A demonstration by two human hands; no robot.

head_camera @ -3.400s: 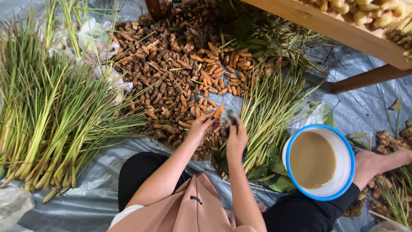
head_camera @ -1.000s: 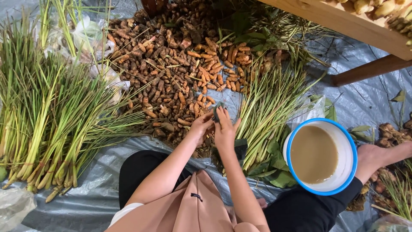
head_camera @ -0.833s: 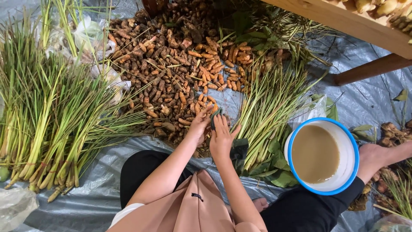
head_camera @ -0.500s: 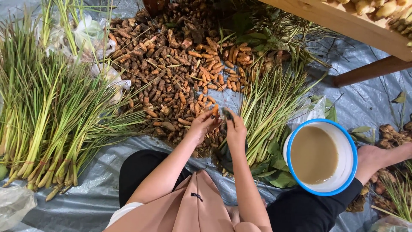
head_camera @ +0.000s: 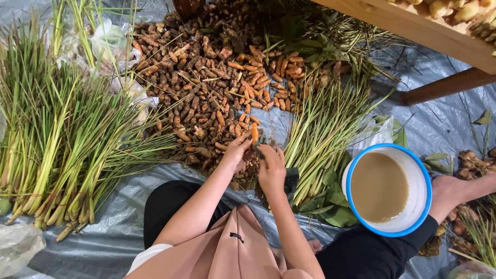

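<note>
seen from above, a seated person holds one small orange root [head_camera: 254, 133] upright at the near edge of a big heap. the left hand [head_camera: 236, 152] pinches the root from its left side, fingers closed around its lower part. the right hand [head_camera: 270, 166] meets it from the right and below, curled around a dark tool [head_camera: 260, 150] whose shape is too small to make out; its fingers are closed on that tool and it touches the root.

just beyond the grip spreads the heap of roots [head_camera: 217, 88], knobbly, finger-shaped, mostly brown with soil, some scraped to bright orange. nothing lies between the hands and the heap; loose roots sit right under the fingers.

to the right of the grip lies a bundle of long green stalks [head_camera: 323, 139] with pale ends, and broad dark leaves [head_camera: 330, 204] near the knee. further right stands a round white bowl [head_camera: 388, 189] with a blue rim, filled with cloudy brown water. well to the left lie thick sheaves of the same stalks [head_camera: 57, 150]. everything rests on a crinkled grey plastic sheet [head_camera: 119, 227]. a wooden bench [head_camera: 439, 39] crosses the far right corner.
</note>
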